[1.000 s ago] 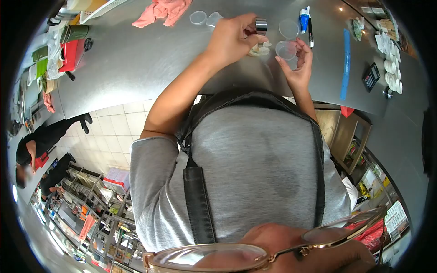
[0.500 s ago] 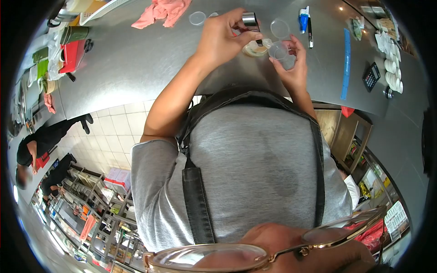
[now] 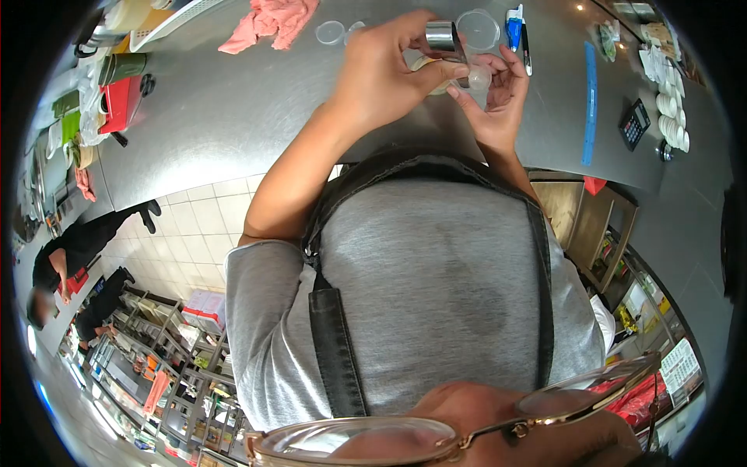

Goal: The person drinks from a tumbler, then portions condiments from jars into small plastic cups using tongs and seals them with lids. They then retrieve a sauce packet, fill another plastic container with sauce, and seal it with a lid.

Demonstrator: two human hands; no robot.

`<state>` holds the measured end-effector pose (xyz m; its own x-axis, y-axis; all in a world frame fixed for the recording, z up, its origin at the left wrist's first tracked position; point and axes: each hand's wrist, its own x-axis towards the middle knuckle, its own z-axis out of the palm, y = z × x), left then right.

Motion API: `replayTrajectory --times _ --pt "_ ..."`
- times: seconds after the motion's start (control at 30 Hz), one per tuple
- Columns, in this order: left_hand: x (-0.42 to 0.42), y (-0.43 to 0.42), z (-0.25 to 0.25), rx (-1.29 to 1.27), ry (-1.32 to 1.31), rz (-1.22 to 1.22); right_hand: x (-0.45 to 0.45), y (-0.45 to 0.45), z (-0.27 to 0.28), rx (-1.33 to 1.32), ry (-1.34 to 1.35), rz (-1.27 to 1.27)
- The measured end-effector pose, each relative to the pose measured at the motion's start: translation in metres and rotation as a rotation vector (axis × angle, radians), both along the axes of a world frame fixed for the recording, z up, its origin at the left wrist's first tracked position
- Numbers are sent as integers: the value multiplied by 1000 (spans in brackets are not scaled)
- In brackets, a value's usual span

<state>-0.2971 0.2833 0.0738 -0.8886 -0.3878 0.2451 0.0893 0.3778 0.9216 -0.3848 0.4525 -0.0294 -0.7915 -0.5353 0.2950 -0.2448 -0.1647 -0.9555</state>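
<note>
My left hand (image 3: 389, 66) is closed around a shiny metal tool (image 3: 442, 35) with a cylindrical top and a narrower lower part; its exact kind is unclear. The tool's lower end reaches a small clear plastic cup (image 3: 479, 79), which my right hand (image 3: 502, 97) holds between thumb and fingers. Partly hidden behind my left fingers is a round container (image 3: 437, 87) with pale contents. Just beyond the cup, a round clear plastic piece (image 3: 478, 29), like a lid or another cup, lies on the steel table (image 3: 233, 117).
A pink cloth (image 3: 271, 25) and clear round lids (image 3: 330, 33) lie farther left. Rightward are a blue-and-white packet (image 3: 514, 27), a black pen (image 3: 527, 50), a blue strip (image 3: 590, 105) and a calculator (image 3: 635, 124). A red container (image 3: 120, 101) stands far left; people in dark clothes are beyond.
My left hand has moved right with the metal tool, whose lower end has gone from above the pale-filled container to the clear cup. My right hand has shifted slightly and tilted the cup.
</note>
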Motion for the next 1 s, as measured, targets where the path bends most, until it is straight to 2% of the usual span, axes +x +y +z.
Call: replayTrajectory --times 0.07,0.13,0.2,0.3,0.37,0.4,0.5,0.57,0.6,0.67,0.87,1.0 --pt "5 0 25 -98 -57 -21 -2 0 -3 -32 36 15" --pt "5 -3 25 -53 -5 -38 0 0 -2 -29 33 20" --pt "4 -3 19 -8 49 -54 1 0 -1 -25 34 25" --pt "0 1 -4 -135 45 -37 4 0 -2 -38 20 29" --pt "-2 2 -11 6 215 -23 1 2 -5 -3 84 18" --pt "-1 -4 -7 7 216 -24 -1 5 -8 -2 85 17" --pt "5 -17 1 4 106 -86 -7 16 -14 19 91 -66" --pt "4 -15 -15 -131 -69 -22 -9 20 -15 44 69 -89" --pt "2 -14 -26 -131 -69 -21 -8 20 -15 44 69 -88" --pt "-5 -13 -46 -368 18 -136 -6 20 -14 52 77 -92" --pt "-14 -11 -54 -332 -152 -218 0 21 -15 39 117 -106" --pt "-22 -16 -69 -315 -80 -218 2 30 -21 66 142 -139"
